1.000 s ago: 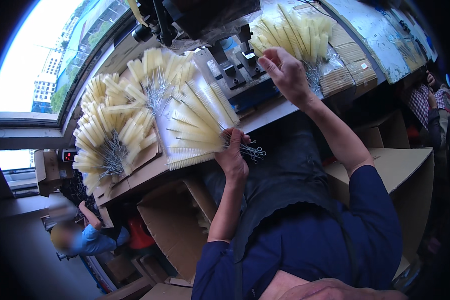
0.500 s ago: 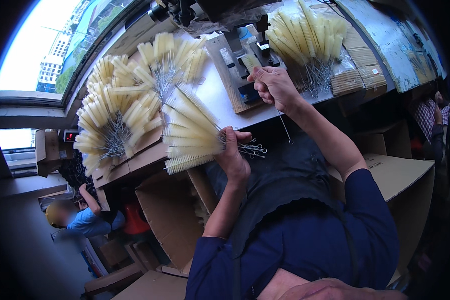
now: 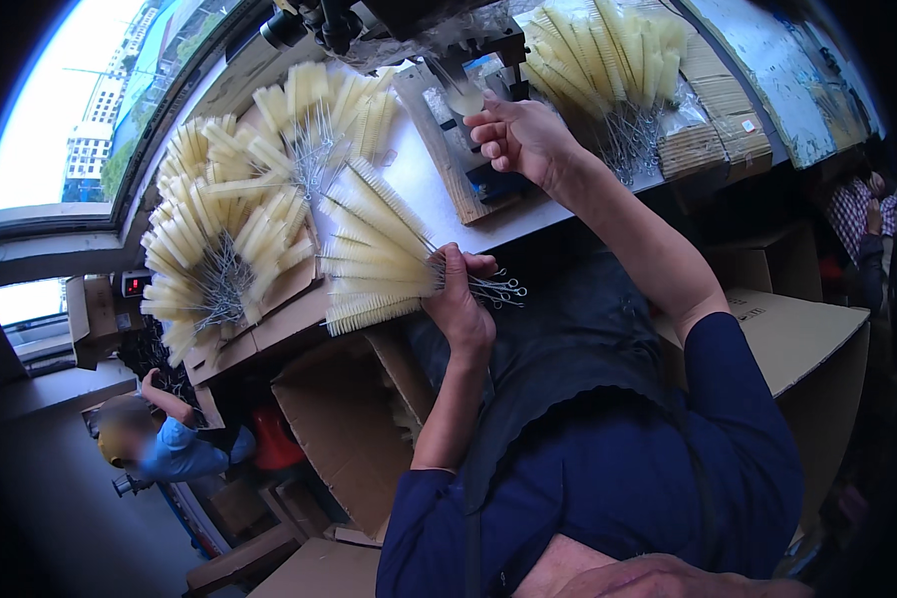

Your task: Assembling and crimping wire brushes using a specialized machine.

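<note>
My left hand [image 3: 462,299] is closed round the wire stems of a fanned bunch of bottle brushes [image 3: 374,249]. Their pale yellow bristle heads point left, and the looped wire ends stick out to the right. Under the head of a dark bench machine [image 3: 478,45], my right hand [image 3: 523,140] pinches one more pale brush [image 3: 463,99] with thumb and forefinger. That brush is partly blurred, and its wire stem is hidden. A metal fixture on a wooden board [image 3: 439,149] lies just beneath it.
Heaped brushes [image 3: 219,229] cover the table's left side; another pile [image 3: 608,70] lies right of the machine by flattened cardboard [image 3: 723,120]. Open cardboard boxes [image 3: 339,429] stand below the table edge. A person in blue [image 3: 179,448] works at lower left, another [image 3: 867,214] at far right.
My right hand has moved up and slightly left with its brush, closer under the machine head. The hanging wire stem has gone from view. My left hand still grips the bunch.
</note>
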Demonstrator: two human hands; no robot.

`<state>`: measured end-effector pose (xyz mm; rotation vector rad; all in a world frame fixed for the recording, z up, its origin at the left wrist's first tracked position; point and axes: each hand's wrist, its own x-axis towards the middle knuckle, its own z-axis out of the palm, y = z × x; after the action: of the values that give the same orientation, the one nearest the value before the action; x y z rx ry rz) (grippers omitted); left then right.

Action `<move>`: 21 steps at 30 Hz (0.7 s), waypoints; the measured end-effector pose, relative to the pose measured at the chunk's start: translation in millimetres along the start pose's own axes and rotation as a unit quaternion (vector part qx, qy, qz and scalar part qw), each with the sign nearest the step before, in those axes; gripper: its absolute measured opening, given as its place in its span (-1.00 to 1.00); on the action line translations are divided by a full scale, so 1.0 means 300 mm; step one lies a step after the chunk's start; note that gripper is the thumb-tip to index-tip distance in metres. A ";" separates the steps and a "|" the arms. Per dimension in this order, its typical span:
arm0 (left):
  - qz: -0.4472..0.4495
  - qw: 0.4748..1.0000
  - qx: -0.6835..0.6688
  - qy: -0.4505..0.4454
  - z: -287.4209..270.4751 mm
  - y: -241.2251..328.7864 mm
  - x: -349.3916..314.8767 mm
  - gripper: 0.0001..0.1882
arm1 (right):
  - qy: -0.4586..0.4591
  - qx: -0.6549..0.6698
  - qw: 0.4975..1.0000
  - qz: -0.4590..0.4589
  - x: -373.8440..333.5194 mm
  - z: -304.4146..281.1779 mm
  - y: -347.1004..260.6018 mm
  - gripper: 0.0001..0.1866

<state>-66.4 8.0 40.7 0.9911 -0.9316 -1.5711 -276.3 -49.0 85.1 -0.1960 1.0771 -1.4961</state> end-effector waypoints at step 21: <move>-0.021 0.999 0.024 0.010 -0.046 0.005 0.013 -0.75 | -0.076 0.101 0.990 0.058 -0.116 0.025 0.082 -0.61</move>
<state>-53.9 2.6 36.5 1.0642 -0.9428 -1.5784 -245.0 -19.4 87.7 -0.1022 0.7973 -1.4510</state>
